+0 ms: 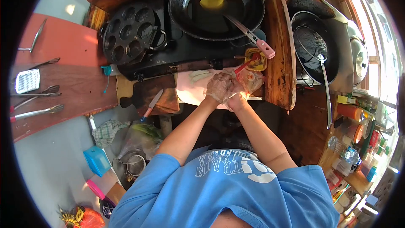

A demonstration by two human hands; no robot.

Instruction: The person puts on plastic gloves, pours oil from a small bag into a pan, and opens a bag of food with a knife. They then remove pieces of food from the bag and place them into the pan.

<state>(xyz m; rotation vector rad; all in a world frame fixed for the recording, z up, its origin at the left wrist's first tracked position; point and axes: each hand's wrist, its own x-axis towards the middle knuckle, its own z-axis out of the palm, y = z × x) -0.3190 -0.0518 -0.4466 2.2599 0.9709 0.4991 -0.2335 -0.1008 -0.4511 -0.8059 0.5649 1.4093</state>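
While the two hands are meeting over the pale cutting mat [190,89], they are gripping a clear plastic bag [252,80] between them. The left hand [217,86], which is wearing a thin film glove, is curling its fingers tight over the gathered plastic. The right hand [237,100] is clenching the same plastic from underneath. The bag is bulging out to the right of the hands, at the front edge of the black stove [185,57]. What is filling it is too blurred to tell.

Just beyond the bag, a small yellow tub [256,59] is holding a red spoon [247,64]. Behind that, a large black wok [215,6] is carrying a shallow pool of oil and a yellow lump [212,1], and a spatula with a pink handle [265,49] is leaning over its rim. To the left, a dark mould pan [128,31] with round cups is sitting on the stove. A knife [151,105] is lying on a wooden board [162,97] near the mat. On the right, a wire skimmer [314,46] is resting in a second wok [333,29].
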